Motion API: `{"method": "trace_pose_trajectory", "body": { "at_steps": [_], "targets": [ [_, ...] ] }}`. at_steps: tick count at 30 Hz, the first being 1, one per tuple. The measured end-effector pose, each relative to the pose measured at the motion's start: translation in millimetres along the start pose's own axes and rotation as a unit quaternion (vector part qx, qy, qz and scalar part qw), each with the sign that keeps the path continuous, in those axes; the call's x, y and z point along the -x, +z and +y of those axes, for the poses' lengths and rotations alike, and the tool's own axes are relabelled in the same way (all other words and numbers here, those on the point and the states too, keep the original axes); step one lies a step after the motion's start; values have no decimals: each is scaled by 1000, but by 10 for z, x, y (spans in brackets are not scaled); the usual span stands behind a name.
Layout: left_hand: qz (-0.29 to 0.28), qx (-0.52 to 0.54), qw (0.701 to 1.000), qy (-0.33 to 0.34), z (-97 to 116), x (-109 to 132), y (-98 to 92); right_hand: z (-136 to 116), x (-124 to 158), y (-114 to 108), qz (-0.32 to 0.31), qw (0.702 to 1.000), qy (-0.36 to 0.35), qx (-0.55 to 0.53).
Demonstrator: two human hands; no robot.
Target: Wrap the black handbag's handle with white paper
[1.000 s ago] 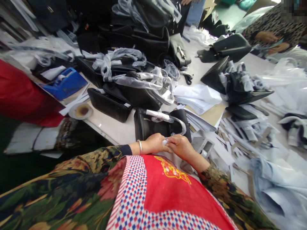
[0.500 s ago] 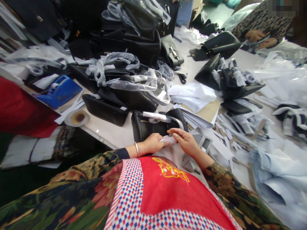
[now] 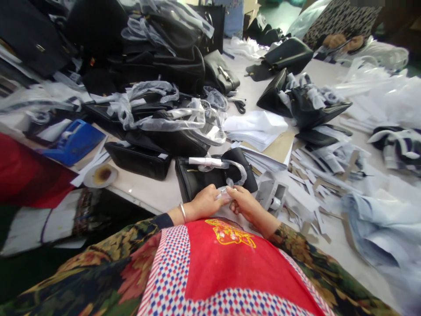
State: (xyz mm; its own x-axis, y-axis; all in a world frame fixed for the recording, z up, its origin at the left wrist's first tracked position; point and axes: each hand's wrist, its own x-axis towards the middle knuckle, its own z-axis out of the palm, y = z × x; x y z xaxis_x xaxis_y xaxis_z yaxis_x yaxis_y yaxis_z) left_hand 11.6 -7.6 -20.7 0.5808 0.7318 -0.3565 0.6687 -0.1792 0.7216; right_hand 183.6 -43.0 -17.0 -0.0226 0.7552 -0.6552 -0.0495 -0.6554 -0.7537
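A black handbag lies on the white table right in front of me, its handle partly wrapped in clear plastic and white paper. My left hand and my right hand meet at the bag's near edge. Both pinch a small white strip of wrapping between their fingertips, at the near end of the handle. A metal bangle sits on my left wrist.
Several black bags with plastic-wrapped handles are piled beyond. A blue tape dispenser and a tape roll lie left. White paper sheets and scraps spread to the right. Another person's hands work at the far right.
My right hand has closed its fingers on the white strip, having been more spread over it half a second ago. Both hands stay together at the bag's handle; the view tilted slightly.
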Motion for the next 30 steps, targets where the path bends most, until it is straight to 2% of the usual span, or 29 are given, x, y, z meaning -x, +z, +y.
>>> {"method": "trace_pose_trajectory", "body": {
  "at_steps": [3,7,11,13,16,18,19,21,22,24,26,27,30],
  "targets": [
    [-9,-6,1000,6,-13,-5,5,51,-21,65,23,999,-4,-35],
    [-22,23,999,5,8,-16,-27,163,-26,93,70,996,-53,-14],
    [-58,121,989,-62,63,-22,-83,269,-32,127,102,992,-67,1],
    [-69,149,982,-95,75,-33,-98,316,-26,127,100,992,-78,20],
    [-59,123,987,-81,67,-57,-100,336,3,29,69,988,-84,113],
    [-55,100,992,-54,55,-70,-93,273,26,-104,78,958,-131,242],
    [-52,95,993,-44,52,-74,-89,213,33,-177,99,928,-179,311],
    [-48,95,994,-37,51,-77,-82,51,29,-305,117,850,-300,417],
    [-46,94,994,-36,52,-76,-80,-36,14,-349,98,815,-354,449],
    [-35,84,995,-34,56,-71,-80,-182,-38,-396,3,766,-414,492],
    [-26,75,996,-32,58,-59,-86,-258,-108,-402,-93,733,-421,525],
    [-24,78,996,-31,57,-51,-91,-266,-142,-400,-116,723,-416,539],
    [-23,104,994,-31,47,-24,-100,-212,-205,-403,-116,712,-412,557]
  ]
}}
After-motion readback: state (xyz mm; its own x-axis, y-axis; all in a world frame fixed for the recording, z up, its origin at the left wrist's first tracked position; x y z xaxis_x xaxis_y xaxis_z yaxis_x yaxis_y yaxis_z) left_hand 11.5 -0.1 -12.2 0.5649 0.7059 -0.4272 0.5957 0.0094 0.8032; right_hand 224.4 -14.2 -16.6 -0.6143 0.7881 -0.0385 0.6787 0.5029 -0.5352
